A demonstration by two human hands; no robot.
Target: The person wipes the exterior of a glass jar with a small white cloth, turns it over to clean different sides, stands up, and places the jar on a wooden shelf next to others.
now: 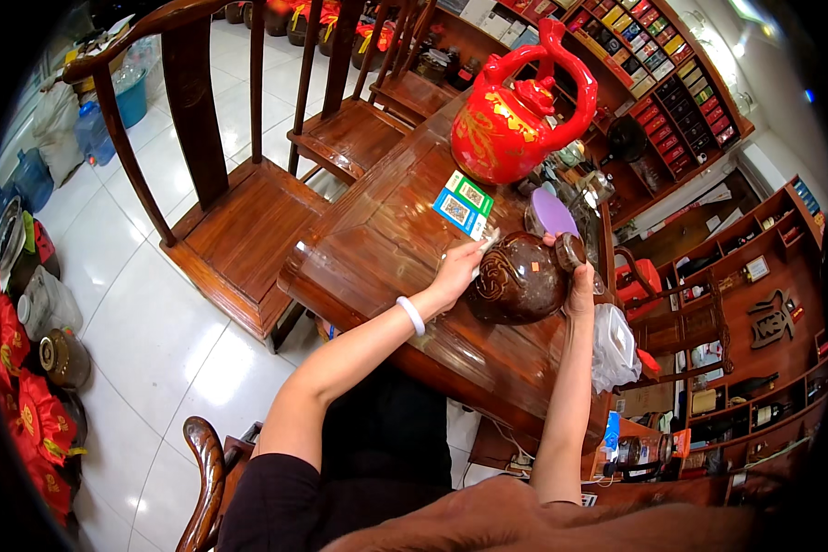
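Observation:
A brown glazed ceramic jar (524,283) with a raised pattern and a small orange sticker is tilted over the wooden table, its mouth end towards the right. Around its neck and round cap (570,251) are the fingers and thumb of my right hand (579,286). My left hand (457,270), with a pale bangle on the wrist, presses a white cloth or tissue (486,245) against the jar's left side. Whether the jar's underside rests on the table is hard to tell. Behind the jar stands a purple-lidded container (553,211), partly hidden.
On the table (359,234) are a large red teapot-shaped vessel (500,134), cards with printed codes (464,203) and a clear plastic bag (614,345). Wooden chairs (248,234) line the left side. Jars with red covers (41,421) stand on the floor; shelves (752,372) fill the right.

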